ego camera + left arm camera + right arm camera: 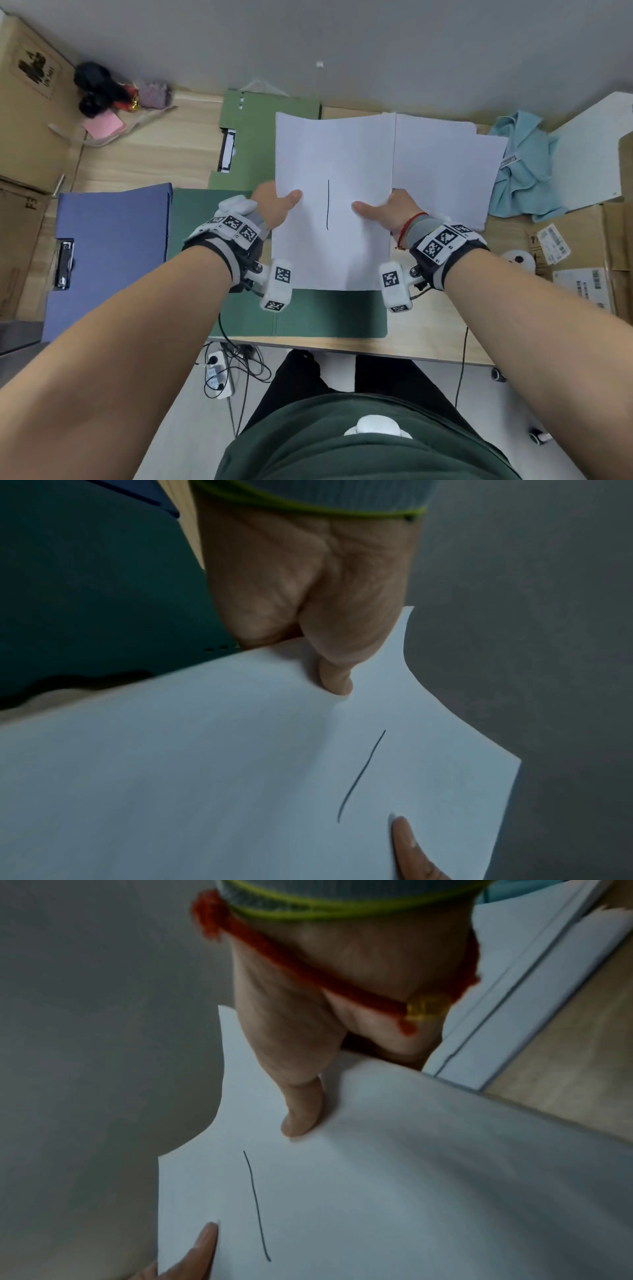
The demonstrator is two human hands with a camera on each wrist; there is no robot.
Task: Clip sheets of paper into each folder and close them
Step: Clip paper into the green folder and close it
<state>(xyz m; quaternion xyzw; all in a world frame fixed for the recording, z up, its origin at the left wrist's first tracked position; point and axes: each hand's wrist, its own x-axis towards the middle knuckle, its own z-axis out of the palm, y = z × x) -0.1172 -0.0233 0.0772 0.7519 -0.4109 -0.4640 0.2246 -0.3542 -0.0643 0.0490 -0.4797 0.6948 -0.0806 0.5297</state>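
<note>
Above the dark green folder (308, 315) at the near bench (428, 329) edge, the left hand (274, 209) and right hand (394, 209) pinch the raised paper sheets (332, 164), which may buckle or slip if grip pressure becomes uneven.

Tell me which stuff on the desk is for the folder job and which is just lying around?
For the job: held sheets, paper stack, blue folder, dark green folder, light green folder.

Just lying about: teal cloth, pink sticky notes, cardboard boxes.
</note>
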